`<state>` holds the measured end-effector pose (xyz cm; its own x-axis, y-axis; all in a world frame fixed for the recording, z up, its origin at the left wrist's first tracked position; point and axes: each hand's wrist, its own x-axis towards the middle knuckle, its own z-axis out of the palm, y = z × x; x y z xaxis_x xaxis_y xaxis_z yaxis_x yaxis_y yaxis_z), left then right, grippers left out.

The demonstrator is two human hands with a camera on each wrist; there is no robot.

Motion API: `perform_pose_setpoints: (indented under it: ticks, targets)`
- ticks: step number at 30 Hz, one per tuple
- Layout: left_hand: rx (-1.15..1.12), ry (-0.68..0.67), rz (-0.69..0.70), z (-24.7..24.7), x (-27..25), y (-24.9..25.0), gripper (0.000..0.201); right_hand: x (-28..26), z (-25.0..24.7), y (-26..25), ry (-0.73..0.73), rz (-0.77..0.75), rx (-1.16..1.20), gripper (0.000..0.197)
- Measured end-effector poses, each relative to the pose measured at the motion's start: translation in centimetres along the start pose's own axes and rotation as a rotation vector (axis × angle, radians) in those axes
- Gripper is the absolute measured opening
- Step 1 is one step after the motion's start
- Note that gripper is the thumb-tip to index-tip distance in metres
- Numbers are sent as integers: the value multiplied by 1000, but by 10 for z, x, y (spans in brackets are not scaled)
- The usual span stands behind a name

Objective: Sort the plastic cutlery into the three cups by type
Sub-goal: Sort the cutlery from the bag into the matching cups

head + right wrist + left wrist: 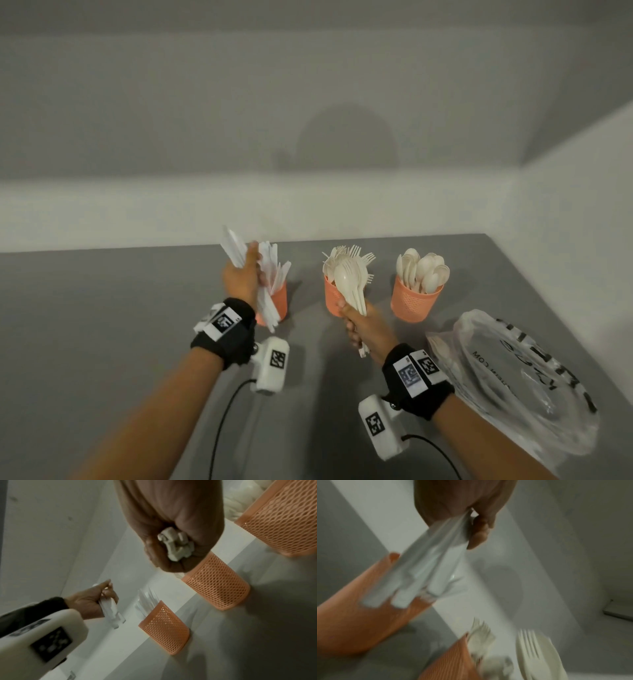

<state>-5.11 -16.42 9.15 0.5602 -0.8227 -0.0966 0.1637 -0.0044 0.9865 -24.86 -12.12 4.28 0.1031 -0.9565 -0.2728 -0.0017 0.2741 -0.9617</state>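
Three orange mesh cups stand in a row on the grey table. The left cup holds white knives, the middle cup forks, the right cup spoons. My left hand grips a bundle of white knives beside and partly in front of the left cup, handle ends pointing down. My right hand is fisted round a cream cutlery bundle, a spoon bowl foremost, in front of the middle cup. In the right wrist view the bundle's handle ends stick out of the fist.
A crumpled clear plastic bag with black print lies on the table at the right, close to my right forearm. White walls close the table at the back and right. Bare grey tabletop stretches to the left of the cups.
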Motion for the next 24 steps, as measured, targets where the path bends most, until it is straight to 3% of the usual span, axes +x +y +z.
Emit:
perform_pose_setpoints:
  ticks: [4, 8, 15, 19, 24]
  targets:
    - [-111, 88, 153, -2, 25, 46, 37, 2, 7, -7, -31, 46, 84, 22]
    - [-97, 82, 227, 8, 42, 66, 40, 1, 12, -13, -57, 73, 155, 27]
    - [122, -14, 235, 11, 58, 8, 43, 3, 16, -17, -69, 101, 219, 28]
    - [232, -112, 275, 5, 53, -30, 10, 4, 17, -13, -53, 93, 211, 25]
    - [641, -264, 557, 0, 60, -45, 8, -1, 18, -10, -63, 91, 189, 28]
